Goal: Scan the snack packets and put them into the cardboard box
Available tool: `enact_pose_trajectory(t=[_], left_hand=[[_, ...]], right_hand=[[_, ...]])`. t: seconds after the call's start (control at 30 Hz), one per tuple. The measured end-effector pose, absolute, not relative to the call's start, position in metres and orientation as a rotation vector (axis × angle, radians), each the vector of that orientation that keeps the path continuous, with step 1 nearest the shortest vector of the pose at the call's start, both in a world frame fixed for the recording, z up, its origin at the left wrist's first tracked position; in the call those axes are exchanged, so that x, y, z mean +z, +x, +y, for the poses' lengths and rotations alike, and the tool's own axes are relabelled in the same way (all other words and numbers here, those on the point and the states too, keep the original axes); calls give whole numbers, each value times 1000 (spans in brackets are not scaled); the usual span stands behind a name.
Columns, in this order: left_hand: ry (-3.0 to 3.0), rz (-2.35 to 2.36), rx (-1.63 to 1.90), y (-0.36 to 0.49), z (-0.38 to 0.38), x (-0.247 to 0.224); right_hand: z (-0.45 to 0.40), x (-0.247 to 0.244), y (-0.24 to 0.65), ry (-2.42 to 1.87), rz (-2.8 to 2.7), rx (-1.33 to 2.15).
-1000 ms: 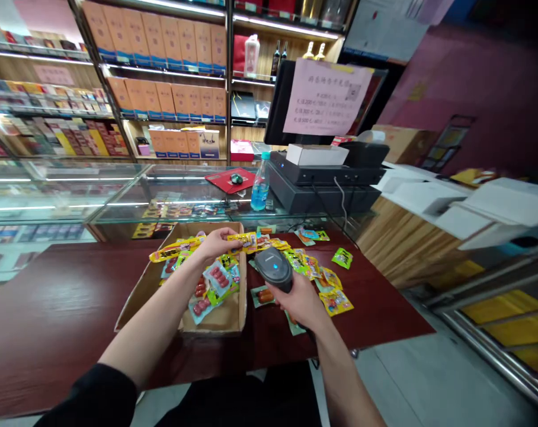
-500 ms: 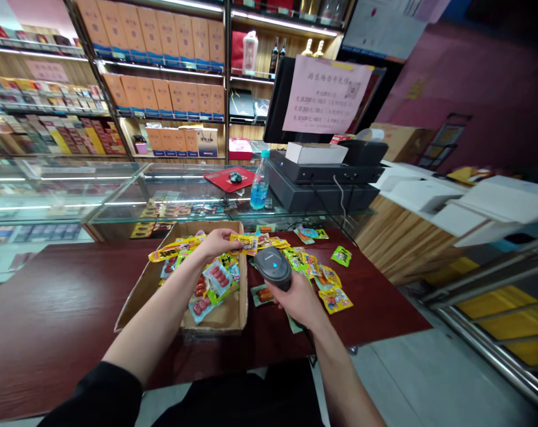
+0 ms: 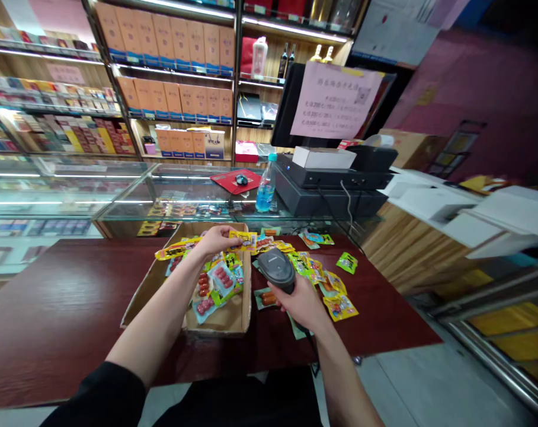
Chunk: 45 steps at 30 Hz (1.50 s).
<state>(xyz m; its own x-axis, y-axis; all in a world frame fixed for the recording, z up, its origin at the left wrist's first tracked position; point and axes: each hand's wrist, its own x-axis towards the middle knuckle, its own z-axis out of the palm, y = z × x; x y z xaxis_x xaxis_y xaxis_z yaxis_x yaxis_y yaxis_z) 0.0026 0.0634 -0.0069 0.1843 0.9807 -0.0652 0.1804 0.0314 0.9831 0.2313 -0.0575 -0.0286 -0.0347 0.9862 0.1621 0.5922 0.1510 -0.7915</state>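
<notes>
My left hand [image 3: 216, 240] is closed on a long yellow snack packet [image 3: 243, 240], which crosses above the far part of a shallow cardboard box [image 3: 227, 325]. One end with a printed label sticks out to the right of my fingers. My right hand [image 3: 298, 299] grips a dark grey barcode scanner [image 3: 275, 267] by its handle, its head close to that packet end but apart from it. Inside the box lie several small sausage packets [image 3: 223, 277]. To the right of the scanner, yellow and green snack packets [image 3: 340, 306] are spread on the dark red table [image 3: 73, 308].
A glass display counter [image 3: 184, 178] runs behind the table. On it stand a bottle with blue liquid [image 3: 264, 193], a mouse on a red mat [image 3: 224, 181], and a monitor with a pink paper sign [image 3: 335, 101] above a black cash drawer [image 3: 326, 198]. Boxed goods fill the shelves behind.
The scanner's blue light has gone out. My view has shifted slightly, so everything sits a little further right; both hands keep their holds.
</notes>
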Motion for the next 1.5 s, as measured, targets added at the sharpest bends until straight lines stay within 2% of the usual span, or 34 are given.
enact_pose_trajectory(t=[0.27,0.4,0.77,1.07,1.27,1.5], left_hand=[[1326,1391,1110,-71,43,30],[1369,1416,1098,-74,35,36],[1692,1166,681,68,68,13],[2398,1085,229,184,63,-27],[2750,1081,-1,220,58,-43],[3012,995,-277,224,96,-53]], right_hand=[[-47,-31,224,-1503,-1782,750],[-48,-29,224,-1501,-1796,765],[-79,-30,292,-1682,-1508,645],[-116,-28,342,-1835,-1202,625],[-132,-32,350,-1870,-1119,627],[-139,-40,354,-1858,-1086,631]])
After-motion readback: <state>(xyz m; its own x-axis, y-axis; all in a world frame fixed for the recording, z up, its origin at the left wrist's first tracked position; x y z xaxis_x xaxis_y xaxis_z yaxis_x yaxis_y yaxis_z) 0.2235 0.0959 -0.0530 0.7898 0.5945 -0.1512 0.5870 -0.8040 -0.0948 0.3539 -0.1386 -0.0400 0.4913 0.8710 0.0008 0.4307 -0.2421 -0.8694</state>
